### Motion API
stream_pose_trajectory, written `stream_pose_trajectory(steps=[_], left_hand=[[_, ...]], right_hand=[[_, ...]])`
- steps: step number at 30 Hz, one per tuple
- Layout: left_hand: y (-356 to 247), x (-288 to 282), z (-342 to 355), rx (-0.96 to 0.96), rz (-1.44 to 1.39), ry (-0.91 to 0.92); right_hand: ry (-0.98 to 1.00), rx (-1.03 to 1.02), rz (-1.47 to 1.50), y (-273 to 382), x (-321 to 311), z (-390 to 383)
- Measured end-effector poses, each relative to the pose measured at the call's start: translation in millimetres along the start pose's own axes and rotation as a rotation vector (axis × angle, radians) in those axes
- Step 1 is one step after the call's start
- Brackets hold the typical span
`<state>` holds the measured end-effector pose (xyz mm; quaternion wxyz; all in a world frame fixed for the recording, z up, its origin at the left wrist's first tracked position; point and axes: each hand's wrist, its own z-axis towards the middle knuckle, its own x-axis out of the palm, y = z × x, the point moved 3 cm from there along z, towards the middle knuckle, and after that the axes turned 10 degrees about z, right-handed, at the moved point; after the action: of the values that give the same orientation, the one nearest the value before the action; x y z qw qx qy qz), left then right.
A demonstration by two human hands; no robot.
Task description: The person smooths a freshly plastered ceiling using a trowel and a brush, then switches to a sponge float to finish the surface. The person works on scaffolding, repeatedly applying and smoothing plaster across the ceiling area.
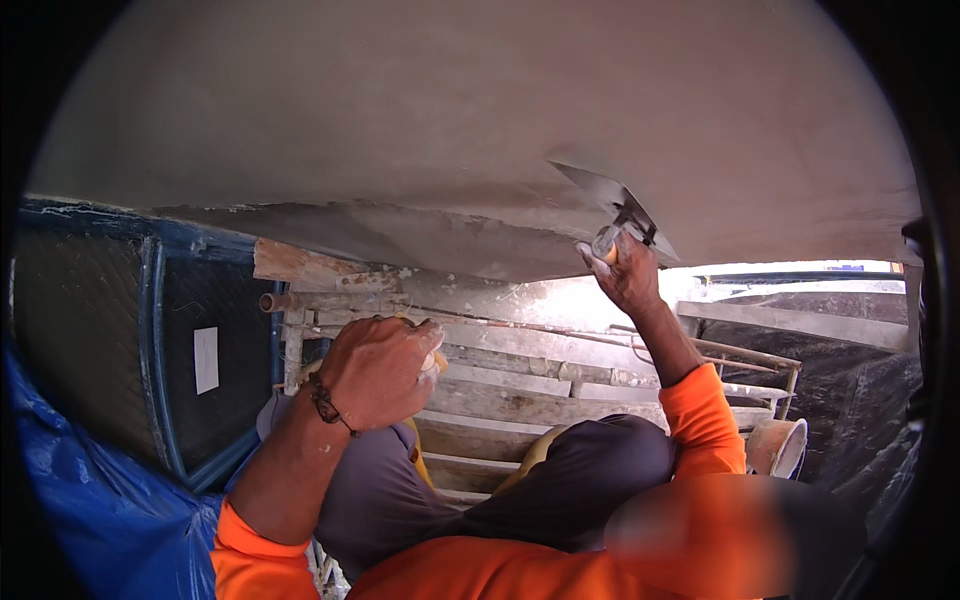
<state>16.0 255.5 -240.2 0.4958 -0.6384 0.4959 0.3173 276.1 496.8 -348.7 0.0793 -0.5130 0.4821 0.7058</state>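
Right hand (632, 275) gripping trowel (603, 191) against grey plaster (450, 110), left hand (378, 368) curled around mostly hidden pale object (434, 362)

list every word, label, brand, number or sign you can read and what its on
No readable text anywhere in this view.
White sheet on the dark panel: any marks too faint to read.
Trowel in the right hand: no lettering visible.

The right hand (632, 275) grips a trowel (612, 195) by its handle (604, 242), the blade (590, 182) against a smooth grey plaster surface (460, 100); the left hand (375, 365) curls around a mostly hidden object (432, 362) above wooden planks (525, 408).
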Motion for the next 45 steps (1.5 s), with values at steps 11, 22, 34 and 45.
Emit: stream_pose_trajectory(steps=[11,22,34,45], left_hand=[[-4.5,-12.5,-1.9,-0.037,-0.051,0.066],[4.5,-11.0,-8.8,-0.065,-0.043,0.071],[-0.9,-15.8,-11.4,0.014,-0.069,-0.06],[-5.5,-12.9,-7.5,-0.014,-0.043,0.03]], right_hand=[[0.301,-0.414,-0.42,-98.5,137.7,-21.2],[0.392,-0.166,-0.558,-98.9,130.6,18.1],[0.341,-0.163,-0.494,14.8,82.2,40.8],[0.137,-0.177,-0.369,108.2,2.2,54.1]])
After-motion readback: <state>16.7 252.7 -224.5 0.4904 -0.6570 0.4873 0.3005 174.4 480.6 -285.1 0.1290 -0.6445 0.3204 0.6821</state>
